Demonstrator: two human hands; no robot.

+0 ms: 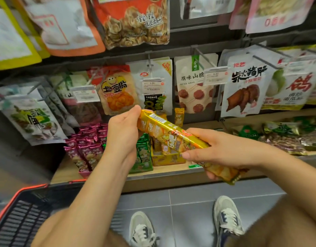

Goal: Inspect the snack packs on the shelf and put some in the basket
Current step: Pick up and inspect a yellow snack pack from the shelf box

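I hold a long yellow snack pack (173, 134) slanted in front of the shelf, one hand at each end. My left hand (123, 132) grips its upper left end. My right hand (219, 150) wraps its lower right end, thumb on top. Under the pack, on the wooden shelf (171, 171), stands an open yellow display box (168, 158) with more yellow packs. A black basket with a red rim (20, 216) sits on the floor at the lower left, partly hidden by my left forearm.
Pink packs (86, 148) and green packs (144, 155) stand in boxes left of the yellow box. Bagged snacks hang on hooks above, with price tags (152, 84). Green and brown packets (287, 138) lie on the shelf at right. My shoes (226, 216) rest on grey tiles.
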